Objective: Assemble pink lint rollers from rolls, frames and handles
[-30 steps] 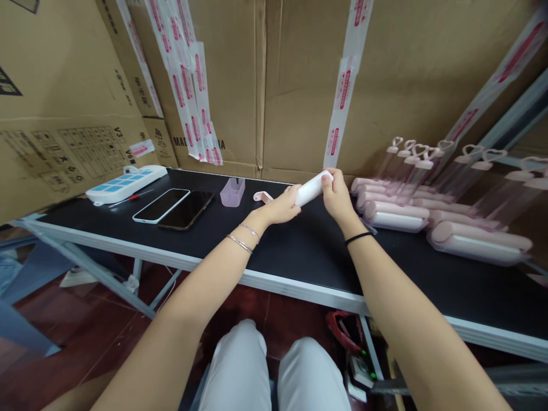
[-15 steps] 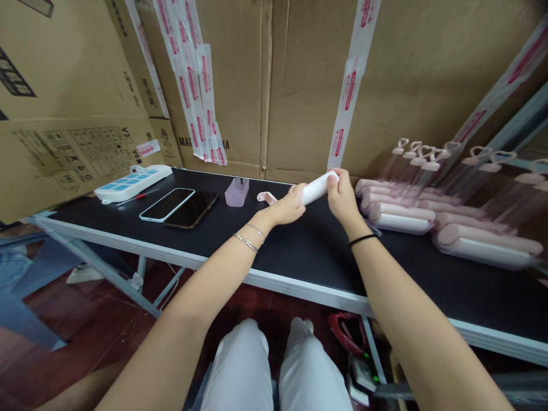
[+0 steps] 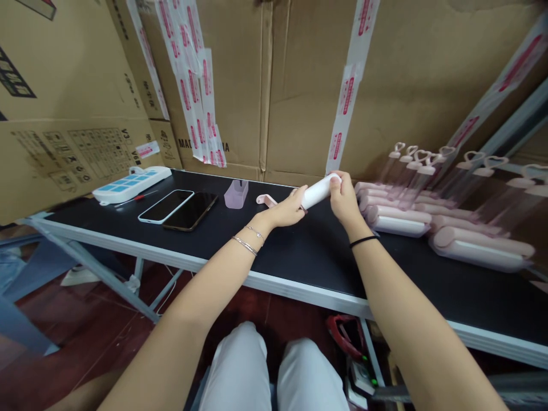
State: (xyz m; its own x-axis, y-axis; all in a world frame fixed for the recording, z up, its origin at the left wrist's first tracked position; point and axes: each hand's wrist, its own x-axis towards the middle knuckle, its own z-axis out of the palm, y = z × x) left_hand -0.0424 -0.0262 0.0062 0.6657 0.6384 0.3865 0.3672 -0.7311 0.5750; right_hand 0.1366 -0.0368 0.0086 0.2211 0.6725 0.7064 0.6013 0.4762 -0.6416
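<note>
Both hands grip a white rounded cylinder-like piece [image 3: 317, 192], held tilted above the black tabletop with its right end raised. My left hand [image 3: 291, 208] wraps its lower left end; my right hand [image 3: 341, 191] is closed on the upper right end, thumb near the tip. Just left of my left hand lies a small pale pink hooked part [image 3: 267, 200]. A translucent lilac cup-like holder [image 3: 236, 194] stands a little farther left. What the piece's far side looks like is hidden by my fingers.
Several pink-and-white cylinder units with heart-topped clear stems [image 3: 479, 245] stand on the right. Two phones [image 3: 190, 211], a red-handled screwdriver [image 3: 137, 197] and a white-and-blue power strip [image 3: 132, 184] lie left. Cardboard [image 3: 299, 85] walls the table's back.
The white piece has turned slightly in my hands, and a darker edge now shows by my left fingers. The view has shifted slightly; the table items stay put.
</note>
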